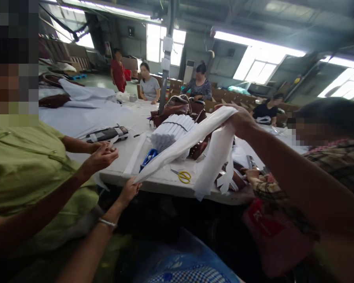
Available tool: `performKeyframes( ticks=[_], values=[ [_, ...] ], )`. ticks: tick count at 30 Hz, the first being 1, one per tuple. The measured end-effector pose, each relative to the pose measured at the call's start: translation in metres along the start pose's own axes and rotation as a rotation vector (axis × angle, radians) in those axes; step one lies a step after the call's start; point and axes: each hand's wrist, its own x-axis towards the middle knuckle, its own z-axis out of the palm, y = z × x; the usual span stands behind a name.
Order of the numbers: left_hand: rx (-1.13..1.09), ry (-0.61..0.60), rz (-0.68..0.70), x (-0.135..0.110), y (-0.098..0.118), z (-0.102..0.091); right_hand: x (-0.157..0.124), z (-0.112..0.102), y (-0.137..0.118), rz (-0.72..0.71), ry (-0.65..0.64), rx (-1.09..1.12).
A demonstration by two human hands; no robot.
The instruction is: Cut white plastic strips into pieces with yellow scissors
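A long strip of thin white wrapping paper (179,145) stretches on a slant between my two hands, over the near edge of the table. Its lower left end is pinched in my left hand (129,192), which has a bracelet at the wrist. Higher up and to the right, my right hand (238,120) is closed on the other end. From there a loose length of the paper hangs past the table edge. Behind the strip lies a bundle of rolled white paper (172,131) with a dark band. A blue tape dispenser (148,159) and yellow-handled scissors (184,177) lie close by.
Brown leather bags (174,105) sit behind the bundle. A wrapped dark item (107,134) lies on the white table (115,175) at left. A co-worker in green (26,169) stands close on my left, another in plaid (339,153) on my right. Several people work farther off.
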Motion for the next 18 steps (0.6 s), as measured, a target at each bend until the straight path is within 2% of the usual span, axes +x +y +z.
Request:
performKeyframes(
  ticks=[3, 7, 10, 13, 18],
  values=[
    [-0.033, -0.053, 0.035, 0.019, -0.011, 0.035, 0.002, 0.008, -0.046, -0.039, -0.004, -0.074],
    [-0.052, -0.078, 0.101, 0.038, -0.009, 0.085, 0.004, 0.011, -0.093, -0.203, -0.064, -0.207],
    [-0.074, -0.095, 0.154, 0.047, 0.004, 0.121, 0.01, 0.01, -0.12, -0.303, -0.113, -0.223],
    [-0.096, -0.115, 0.204, 0.049, 0.023, 0.15, 0.019, 0.007, -0.139, -0.375, -0.151, -0.197],
    [-0.12, -0.142, 0.248, 0.047, 0.056, 0.17, 0.034, -0.005, -0.165, -0.369, -0.105, -0.169]
  ],
)
